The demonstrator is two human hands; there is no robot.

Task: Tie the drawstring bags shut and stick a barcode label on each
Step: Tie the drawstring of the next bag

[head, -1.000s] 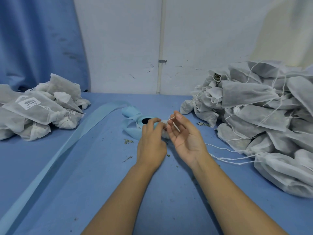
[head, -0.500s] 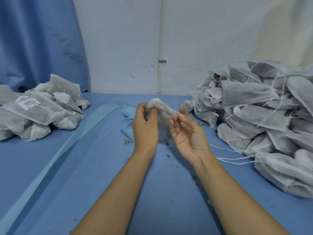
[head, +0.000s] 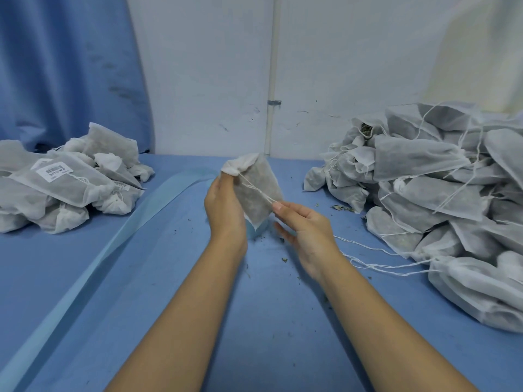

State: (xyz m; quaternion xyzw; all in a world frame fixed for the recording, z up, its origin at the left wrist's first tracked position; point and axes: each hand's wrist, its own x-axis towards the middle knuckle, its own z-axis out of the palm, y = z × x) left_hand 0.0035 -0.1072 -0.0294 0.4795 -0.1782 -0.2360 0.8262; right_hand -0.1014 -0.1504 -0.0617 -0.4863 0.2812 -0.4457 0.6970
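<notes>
While left hand grips bag, right hand pinches drawstring, barcode label illegible

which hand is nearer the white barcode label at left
Left. The left hand, gripping a grey fabric bag, is right of the white barcode label; the right hand lies farther right.

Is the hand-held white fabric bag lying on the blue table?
No, the left hand holds the white fabric bag above the blue table.

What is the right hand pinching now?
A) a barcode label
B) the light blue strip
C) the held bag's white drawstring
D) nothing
C: the right hand pinches the thin white drawstring of the white non-woven fabric bag, whose neck the left hand grips.
</notes>
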